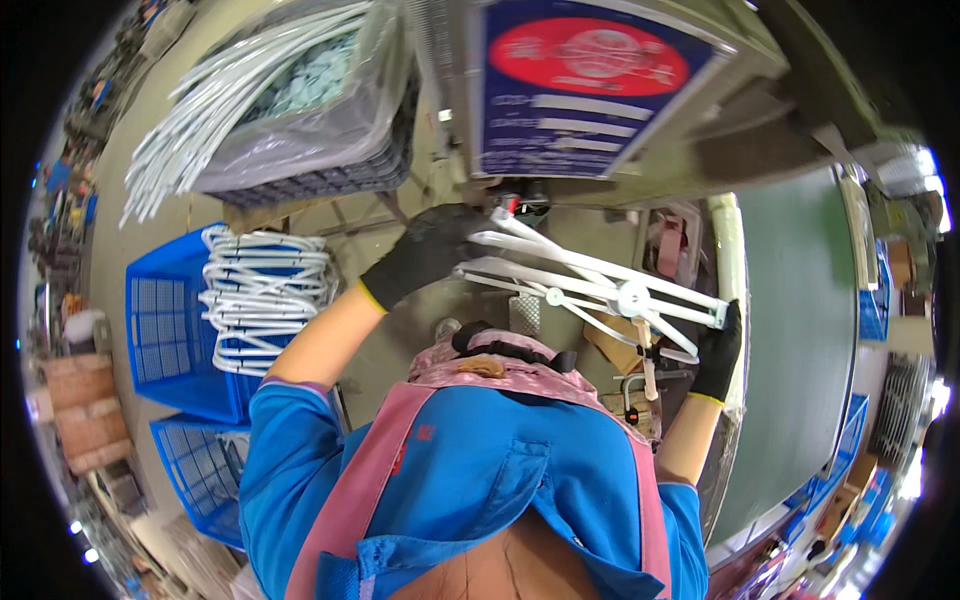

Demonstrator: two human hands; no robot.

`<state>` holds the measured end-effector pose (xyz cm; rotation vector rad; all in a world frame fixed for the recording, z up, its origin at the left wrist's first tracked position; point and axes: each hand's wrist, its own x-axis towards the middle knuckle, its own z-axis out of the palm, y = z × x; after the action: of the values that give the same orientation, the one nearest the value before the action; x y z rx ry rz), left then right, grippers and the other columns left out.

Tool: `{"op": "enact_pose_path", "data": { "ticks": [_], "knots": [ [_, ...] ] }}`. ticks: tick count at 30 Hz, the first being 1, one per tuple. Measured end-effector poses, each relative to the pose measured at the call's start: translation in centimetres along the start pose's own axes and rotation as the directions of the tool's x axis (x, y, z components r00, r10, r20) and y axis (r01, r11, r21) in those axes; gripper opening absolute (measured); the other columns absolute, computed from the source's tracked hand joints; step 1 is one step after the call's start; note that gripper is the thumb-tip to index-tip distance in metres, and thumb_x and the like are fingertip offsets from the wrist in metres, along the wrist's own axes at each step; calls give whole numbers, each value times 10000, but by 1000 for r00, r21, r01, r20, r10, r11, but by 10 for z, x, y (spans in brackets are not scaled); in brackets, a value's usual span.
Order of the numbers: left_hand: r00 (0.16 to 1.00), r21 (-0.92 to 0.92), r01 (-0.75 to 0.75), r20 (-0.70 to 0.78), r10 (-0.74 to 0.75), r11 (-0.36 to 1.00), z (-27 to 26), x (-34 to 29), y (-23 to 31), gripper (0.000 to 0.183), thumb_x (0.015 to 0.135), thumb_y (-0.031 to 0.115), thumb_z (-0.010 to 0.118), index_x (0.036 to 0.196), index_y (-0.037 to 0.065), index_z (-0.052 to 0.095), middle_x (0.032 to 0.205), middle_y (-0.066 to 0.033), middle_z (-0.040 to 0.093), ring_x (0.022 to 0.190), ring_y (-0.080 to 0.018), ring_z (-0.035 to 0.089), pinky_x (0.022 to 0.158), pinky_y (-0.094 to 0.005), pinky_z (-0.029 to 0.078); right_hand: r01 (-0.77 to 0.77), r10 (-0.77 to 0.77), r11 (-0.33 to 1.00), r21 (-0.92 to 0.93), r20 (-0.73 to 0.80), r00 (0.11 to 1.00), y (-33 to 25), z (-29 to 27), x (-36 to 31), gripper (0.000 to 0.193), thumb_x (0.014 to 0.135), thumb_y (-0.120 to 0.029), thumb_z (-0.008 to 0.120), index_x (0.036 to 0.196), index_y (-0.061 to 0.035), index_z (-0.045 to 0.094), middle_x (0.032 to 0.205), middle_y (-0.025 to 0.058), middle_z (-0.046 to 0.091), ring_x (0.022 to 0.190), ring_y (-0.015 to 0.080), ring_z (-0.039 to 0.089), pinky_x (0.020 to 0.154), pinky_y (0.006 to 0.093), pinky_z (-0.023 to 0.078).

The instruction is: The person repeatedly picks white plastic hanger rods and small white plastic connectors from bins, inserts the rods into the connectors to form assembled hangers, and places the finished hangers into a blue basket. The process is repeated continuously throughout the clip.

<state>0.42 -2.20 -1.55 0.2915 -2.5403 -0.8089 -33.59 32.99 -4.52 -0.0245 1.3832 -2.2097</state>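
Note:
Both my hands wear black gloves with yellow cuffs and hold one white plastic frame of long bars joined at a round hub. My left hand grips its left end, close under a machine with a blue and red label plate. My right hand grips the frame's right end, next to a green conveyor belt. The frame lies roughly level in front of my chest, above my blue shirt and pink apron.
A blue crate at my left holds a stack of white frames. Above it a dark crate lined with clear plastic holds more white rods. Another blue crate stands lower left. Bricks lie at far left.

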Motion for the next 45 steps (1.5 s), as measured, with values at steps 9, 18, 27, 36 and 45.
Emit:
{"op": "enact_pose_path", "data": {
  "ticks": [9, 18, 27, 36, 45],
  "knots": [
    [988, -83, -6, -156, -7, 997, 17, 1, 13, 372, 758, 220, 752, 1062, 51, 622, 917, -160, 625, 862, -349, 614, 740, -418, 497, -14, 29, 863, -505, 22, 999, -19, -10, 10, 353, 957, -357, 544, 1073, -29, 602, 835, 74, 662, 692, 180, 628, 613, 325, 497],
    [971, 139, -109, -197, 135, 984, 7, 15, 14, 304, 747, 197, 728, 1009, 69, 640, 930, -126, 654, 846, -350, 613, 734, -436, 503, 812, -67, 181, -555, 817, 573, 26, 171, -29, 343, 866, -162, 662, 1193, -76, 603, 1123, 174, 637, 1053, 307, 618, 896, 350, 479],
    [984, 147, -74, -149, 96, 986, -9, 34, 21, 382, 737, 204, 727, 1088, 78, 644, 1013, -132, 676, 882, -345, 644, 780, -418, 521, 874, 110, 57, -482, 873, 475, 46, 237, -44, 237, 897, -199, 588, 1053, -46, 678, 877, 179, 654, 753, 358, 631, 651, 406, 492],
    [991, -81, 126, -44, -130, 989, -8, 28, 5, 449, 825, 322, 697, 1212, 112, 609, 1145, -102, 648, 1056, -301, 600, 918, -393, 462, 927, -27, -88, -364, 931, 363, 60, 236, -37, 210, 860, -262, 632, 993, -122, 715, 818, 112, 675, 687, 309, 644, 605, 394, 508],
    [991, -173, 127, 57, -119, 977, -6, 30, -11, 525, 844, 368, 692, 1272, 96, 558, 1173, -111, 632, 1088, -273, 588, 940, -378, 446, 890, 9, 89, -447, 894, 448, 76, 232, -32, 221, 891, -268, 594, 1003, -117, 710, 786, 138, 669, 669, 324, 640, 591, 411, 500]
  ]
}}
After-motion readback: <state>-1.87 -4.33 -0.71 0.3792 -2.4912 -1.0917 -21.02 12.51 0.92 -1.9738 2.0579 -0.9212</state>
